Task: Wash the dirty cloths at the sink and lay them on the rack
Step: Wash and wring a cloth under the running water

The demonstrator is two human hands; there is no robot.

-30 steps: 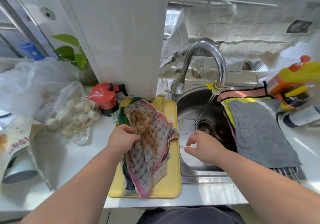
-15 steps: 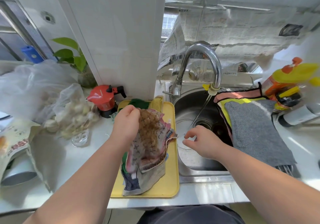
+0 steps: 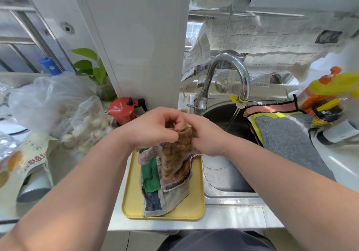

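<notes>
My hands meet over the far end of the yellow tray [image 3: 134, 198], which sits on the counter [image 3: 223, 217] just left of the sink [image 3: 219, 175]. My left hand [image 3: 153, 128] pinches the top edge of the brown-stained cloth [image 3: 174, 159]. My right hand [image 3: 207, 134] grips the same edge from the right, fingers curled round it. The cloth hangs down onto the pile of other cloths [image 3: 149, 175] in the tray. Water runs from the tap [image 3: 229, 62] into the sink. A grey cloth [image 3: 287, 140] lies spread across the sink's right side; whatever carries it is, I think, hidden beneath.
</notes>
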